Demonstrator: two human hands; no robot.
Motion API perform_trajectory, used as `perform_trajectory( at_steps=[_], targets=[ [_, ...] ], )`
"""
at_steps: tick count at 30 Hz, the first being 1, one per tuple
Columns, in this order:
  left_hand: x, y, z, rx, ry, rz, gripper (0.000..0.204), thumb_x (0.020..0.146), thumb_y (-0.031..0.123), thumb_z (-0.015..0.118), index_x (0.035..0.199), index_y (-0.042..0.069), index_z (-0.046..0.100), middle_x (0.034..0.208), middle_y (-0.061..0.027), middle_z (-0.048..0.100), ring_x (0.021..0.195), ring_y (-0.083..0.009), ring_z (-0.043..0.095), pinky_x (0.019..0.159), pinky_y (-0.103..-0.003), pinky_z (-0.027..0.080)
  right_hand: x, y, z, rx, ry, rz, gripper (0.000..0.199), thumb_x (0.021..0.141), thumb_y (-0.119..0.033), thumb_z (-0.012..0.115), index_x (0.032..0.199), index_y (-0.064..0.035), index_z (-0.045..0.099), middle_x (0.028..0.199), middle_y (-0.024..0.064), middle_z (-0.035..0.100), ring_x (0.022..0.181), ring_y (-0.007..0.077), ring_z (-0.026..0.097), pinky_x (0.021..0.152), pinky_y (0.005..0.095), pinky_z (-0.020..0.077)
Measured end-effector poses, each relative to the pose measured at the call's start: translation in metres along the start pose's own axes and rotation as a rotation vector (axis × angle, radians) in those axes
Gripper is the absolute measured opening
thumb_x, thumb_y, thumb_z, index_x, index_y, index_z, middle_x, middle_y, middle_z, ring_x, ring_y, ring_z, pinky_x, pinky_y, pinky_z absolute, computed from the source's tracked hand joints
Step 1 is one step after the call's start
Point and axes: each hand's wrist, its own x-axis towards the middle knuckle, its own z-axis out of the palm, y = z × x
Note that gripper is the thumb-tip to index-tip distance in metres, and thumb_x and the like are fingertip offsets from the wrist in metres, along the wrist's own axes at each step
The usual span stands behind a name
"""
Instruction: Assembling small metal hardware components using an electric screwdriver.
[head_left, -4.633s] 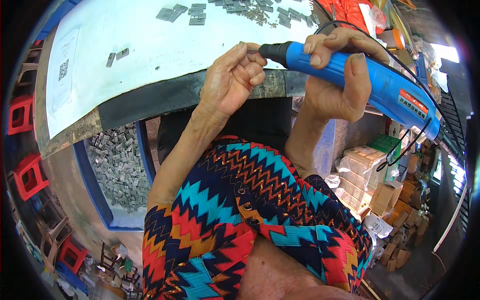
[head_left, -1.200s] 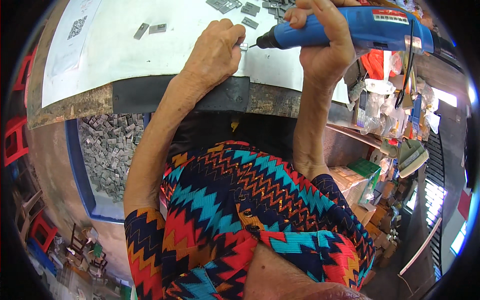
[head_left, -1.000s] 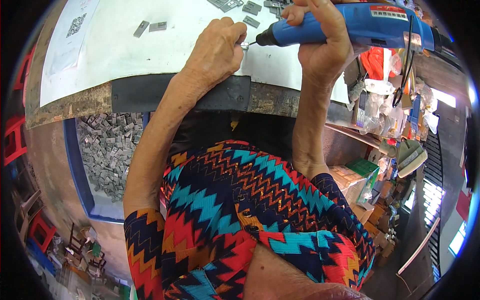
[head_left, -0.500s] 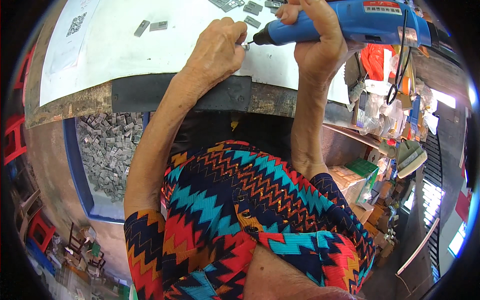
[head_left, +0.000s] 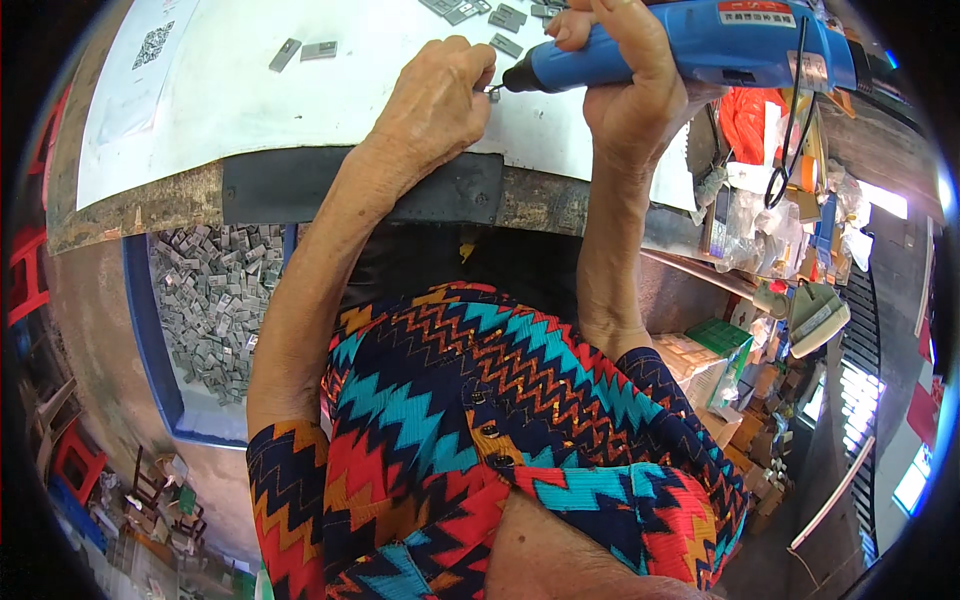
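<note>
My right hand wraps round a blue electric screwdriver, which lies nearly level with its black nose pointing left. The thin bit reaches a small grey metal part at the fingertips of my left hand. Those fingers are curled closed and pinch the part against the white-covered table; most of the part is hidden behind them. Just beyond, a small grey rectangular piece lies loose, and a pair of similar grey pieces rests farther left.
Below the table edge at left stands a blue-rimmed bin full of small grey parts. A printed sheet lies at the table's left. Plastic bags and a red bag clutter the right; a black cord loop hangs there.
The screwdriver and my right hand have shifted slightly left. The bit still meets the small part, which now looks darker and slightly turned. My left hand stays in place.
</note>
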Motion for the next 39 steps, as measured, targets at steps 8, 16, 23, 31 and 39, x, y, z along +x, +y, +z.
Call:
perform_trajectory(
  at_steps=[8,16,23,31,39],
  targets=[
    [0.0,0.001,-0.003,0.006,-0.023,-0.029,0.012,0.07,0.005,0.06,0.078,0.0,0.053,0.074,-0.0107,0.05,0.07,-0.0229,0.05,0.067,-0.035,0.042,0.006,0.029,-0.003,0.521,-0.14,-0.14,0.017,0.071,-0.004,0.062,0.083,0.0019,0.051,0.063,0.0095,0.055,0.049,0.0154,0.055,0.05,0.027,0.0474],
    [0.002,0.003,-0.004,-0.015,-0.069,-0.075,0.012,0.07,0.003,0.06,0.079,0.0,0.054,0.074,-0.0117,0.053,0.066,-0.0232,0.053,0.064,-0.035,0.045,0.003,0.02,0.005,0.461,-0.152,-0.192,0.02,0.07,-0.006,0.065,0.083,0.0008,0.052,0.064,0.0083,0.056,0.051,0.0135,0.055,0.05,0.0251,0.0469],
    [0.001,-0.001,-0.003,-0.073,0.016,-0.034,0.009,0.066,0.001,0.061,0.071,-0.002,0.053,0.068,-0.0162,0.053,0.067,-0.03,0.053,0.065,-0.04,0.044,-0.003,0.007,0.003,-0.188,-0.042,-0.076,0.016,0.069,-0.009,0.066,0.077,-0.0016,0.053,0.062,0.0048,0.055,0.049,0.0103,0.052,0.047,0.0239,0.0439],
    [0.002,0.0,-0.001,-0.044,0.038,-0.035,0.009,0.066,-0.001,0.061,0.071,-0.001,0.054,0.067,-0.016,0.052,0.066,-0.0306,0.053,0.064,-0.04,0.043,0.005,0.032,0.0,0.039,-0.224,-0.281,0.013,0.066,-0.003,0.065,0.073,-0.0022,0.053,0.061,0.0041,0.054,0.048,0.0102,0.051,0.047,0.024,0.0435],
    [-0.001,-0.004,-0.003,-0.063,0.07,0.022,0.013,0.067,0.004,0.064,0.075,-0.001,0.056,0.075,-0.0129,0.052,0.076,-0.0265,0.051,0.068,-0.038,0.043,0.011,0.028,-0.008,0.0,-0.32,-0.301,0.02,0.062,-0.008,0.071,0.073,-0.004,0.055,0.066,0.0038,0.056,0.057,0.0107,0.052,0.052,0.0237,0.0439]
  ],
)
